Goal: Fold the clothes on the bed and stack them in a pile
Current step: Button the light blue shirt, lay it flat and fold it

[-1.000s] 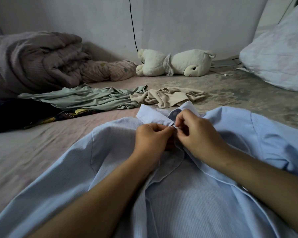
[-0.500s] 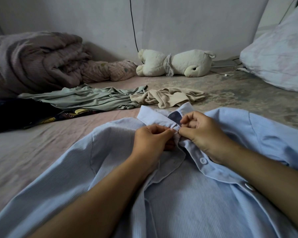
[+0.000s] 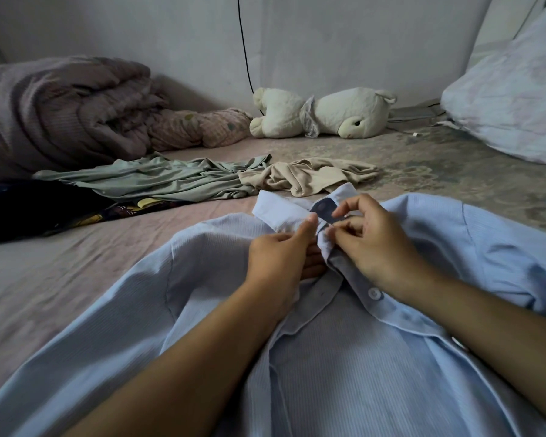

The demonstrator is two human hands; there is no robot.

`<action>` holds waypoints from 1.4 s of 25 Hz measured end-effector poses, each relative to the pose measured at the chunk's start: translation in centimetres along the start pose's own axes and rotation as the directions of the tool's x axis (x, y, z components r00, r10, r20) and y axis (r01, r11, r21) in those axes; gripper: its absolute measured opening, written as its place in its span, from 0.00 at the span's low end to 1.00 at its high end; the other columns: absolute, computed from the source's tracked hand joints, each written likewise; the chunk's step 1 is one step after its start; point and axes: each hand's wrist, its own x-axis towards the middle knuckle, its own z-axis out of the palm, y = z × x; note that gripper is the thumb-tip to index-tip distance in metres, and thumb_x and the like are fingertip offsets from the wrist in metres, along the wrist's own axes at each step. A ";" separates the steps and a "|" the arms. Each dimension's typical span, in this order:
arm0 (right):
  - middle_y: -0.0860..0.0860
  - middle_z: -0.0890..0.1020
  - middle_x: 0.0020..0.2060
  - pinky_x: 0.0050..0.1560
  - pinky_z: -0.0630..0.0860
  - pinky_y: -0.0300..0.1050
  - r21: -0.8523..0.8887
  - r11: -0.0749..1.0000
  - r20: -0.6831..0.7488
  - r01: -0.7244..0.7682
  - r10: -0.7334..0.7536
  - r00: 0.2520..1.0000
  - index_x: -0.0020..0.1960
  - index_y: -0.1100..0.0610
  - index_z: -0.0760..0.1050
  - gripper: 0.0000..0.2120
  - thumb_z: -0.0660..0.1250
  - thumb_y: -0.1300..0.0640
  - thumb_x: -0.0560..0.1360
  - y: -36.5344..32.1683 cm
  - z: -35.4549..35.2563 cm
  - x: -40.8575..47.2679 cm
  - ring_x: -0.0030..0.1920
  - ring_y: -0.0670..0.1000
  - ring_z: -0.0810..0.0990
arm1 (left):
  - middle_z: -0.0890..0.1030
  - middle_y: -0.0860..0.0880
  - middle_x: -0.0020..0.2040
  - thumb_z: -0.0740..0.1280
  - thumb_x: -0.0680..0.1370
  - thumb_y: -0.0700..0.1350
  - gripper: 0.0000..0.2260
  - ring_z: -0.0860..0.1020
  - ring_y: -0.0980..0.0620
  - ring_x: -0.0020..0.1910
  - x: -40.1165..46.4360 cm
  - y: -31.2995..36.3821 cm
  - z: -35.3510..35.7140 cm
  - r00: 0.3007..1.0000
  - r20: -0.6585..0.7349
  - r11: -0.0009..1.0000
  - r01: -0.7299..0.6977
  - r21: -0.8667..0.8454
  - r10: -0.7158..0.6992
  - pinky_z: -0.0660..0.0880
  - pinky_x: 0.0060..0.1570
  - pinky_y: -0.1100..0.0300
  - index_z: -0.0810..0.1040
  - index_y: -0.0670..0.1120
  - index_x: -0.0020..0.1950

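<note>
While left hand (image 3: 281,257) and right hand (image 3: 372,244) pinch the blue shirt (image 3: 344,367) plackets at the collar, collar label (image 3: 325,211) unreadable, fingertips partly hidden.

A bedroom in a home, seen from on the bed (image 3: 76,279) itself. Wrinkled pinkish sheet underfoot, a bundled quilt (image 3: 60,111) heaped against the plain pale wall (image 3: 344,39), a large pillow (image 3: 511,99) propped at right. A worn white plush toy (image 3: 325,113) lying on its side by the wall, a thin black cable (image 3: 245,52) hanging down behind it. Loose laundry strewn across the bedding: a green garment (image 3: 158,181), a beige garment (image 3: 309,176), a pale blue shirt (image 3: 360,357) spread in front.
</note>
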 end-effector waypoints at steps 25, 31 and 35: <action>0.51 0.81 0.30 0.39 0.80 0.37 0.557 0.760 0.079 -0.334 0.352 0.933 0.41 0.57 0.73 0.09 0.67 0.70 0.72 -1.2 -1.0 0.9 0.33 0.46 0.81 | 0.83 0.49 0.35 0.73 0.72 0.41 0.04 0.81 0.53 0.36 0.6 0.3 -0.6 0.886 0.117 0.799 -0.457 0.391 0.449 0.80 0.43 0.54 0.82 0.48 0.39; 0.49 0.80 0.35 0.46 0.75 0.43 -0.111 0.992 -0.123 0.061 -0.074 0.990 0.36 0.50 0.73 0.15 0.70 0.68 0.71 -0.5 -1.4 1.9 0.40 0.47 0.79 | 0.81 0.49 0.35 0.68 0.75 0.40 0.06 0.78 0.52 0.34 0.8 2.4 -1.3 0.840 0.197 0.610 -0.509 0.607 0.505 0.78 0.39 0.56 0.77 0.48 0.39; 0.49 0.78 0.35 0.46 0.73 0.48 -0.231 0.971 0.189 0.059 -0.015 0.982 0.40 0.49 0.73 0.13 0.70 0.66 0.71 0.2 -0.3 0.6 0.38 0.48 0.76 | 0.81 0.47 0.36 0.70 0.74 0.44 0.06 0.76 0.56 0.32 -1.5 3.1 -1.8 0.888 0.424 0.337 -0.460 0.822 0.178 0.72 0.34 0.64 0.79 0.44 0.38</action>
